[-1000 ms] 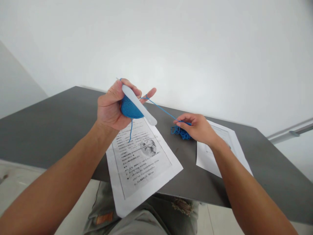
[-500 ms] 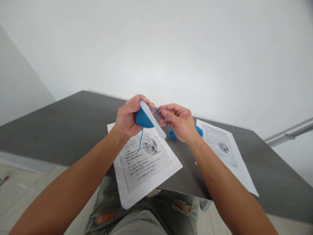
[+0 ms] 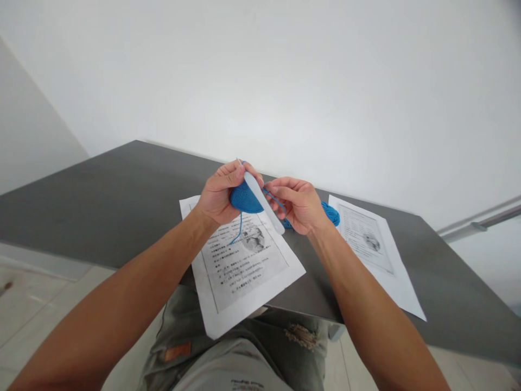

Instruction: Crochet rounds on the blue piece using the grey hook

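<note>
My left hand (image 3: 222, 193) is closed on a round blue crochet piece (image 3: 246, 199) and, between thumb and fingers, a crochet hook (image 3: 264, 205) with a thick pale handle. The hook's thin tip points up and away; its handle slants down to the right across the piece. A loose yarn tail (image 3: 240, 231) hangs below the piece. Just to the right, my right hand (image 3: 299, 203) pinches the blue working yarn (image 3: 277, 202) between thumb and forefinger. Partly behind my right wrist lies a blue yarn skein (image 3: 330, 214).
One printed sheet (image 3: 248, 277) lies under my hands and overhangs the front edge of the dark table (image 3: 101, 201). A second printed sheet (image 3: 376, 250) lies to the right, beside my right forearm. A white wall (image 3: 260, 81) rises behind the table.
Both hands, with the crochet piece and hook, have shifted slightly right in view. My right hand still pinches the yarn, and the hook remains in my left hand.
</note>
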Tool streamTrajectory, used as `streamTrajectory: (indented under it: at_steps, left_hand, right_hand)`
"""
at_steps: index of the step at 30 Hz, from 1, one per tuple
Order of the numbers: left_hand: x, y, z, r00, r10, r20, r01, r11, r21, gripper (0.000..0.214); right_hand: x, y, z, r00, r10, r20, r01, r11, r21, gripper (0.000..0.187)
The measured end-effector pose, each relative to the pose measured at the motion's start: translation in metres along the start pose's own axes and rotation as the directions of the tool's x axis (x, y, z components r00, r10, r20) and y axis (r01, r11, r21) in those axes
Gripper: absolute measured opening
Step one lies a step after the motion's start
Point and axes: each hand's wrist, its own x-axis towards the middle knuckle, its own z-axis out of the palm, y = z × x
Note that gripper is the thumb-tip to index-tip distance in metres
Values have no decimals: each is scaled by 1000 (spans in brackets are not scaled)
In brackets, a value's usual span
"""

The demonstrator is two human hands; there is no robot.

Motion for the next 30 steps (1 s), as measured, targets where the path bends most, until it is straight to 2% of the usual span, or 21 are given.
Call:
streamTrajectory:
  at_steps: [6,10,14,17,20,21,24,27,29,30]
  left_hand:
    - [-1,1,1,1000,9,-16,-9,1000,24,27]
    - [-5,1,4,1000,-7,24,7,1000,16,27]
    - [-6,2,6,998,-41,47,41,999,7,30]
    - [-3,7,2,1000,14,-3,-14,1000,-10,26]
    - [3,17,-8,984,54,-172,-63,997,-44,28]
    - [6,20,-12,969,89,-231,-105,993,-58,31]
    - [12,29,-23,941,131,-314,-164,983,-83,33]
    - [15,36,-32,913,134,-385,-179,980,-85,34]
    - [16,39,-35,874,123,-469,-166,985,-50,34]
    - [16,40,-37,867,117,-484,-157,987,-42,34]
  right_hand:
    - [3,3,2,1000,-5,-28,4,999,-50,28]
    - [5,16,9,1000,-8,-18,5,992,-125,34]
    - [3,26,13,999,-23,32,31,965,-259,40]
    - [2,18,3,997,-59,58,77,910,-407,41]
    - [2,-2,-20,995,-77,69,103,792,-602,44]
    - [3,-10,-30,995,-83,54,98,734,-672,41]
    - [9,-36,-58,985,-168,-31,63,529,-846,34]
    - [16,-62,-81,958,-269,-103,-8,332,-943,31]
    - [18,-74,-93,950,-287,-125,-62,219,-974,40]
    - [18,-79,-98,952,-279,-128,-84,166,-983,38]
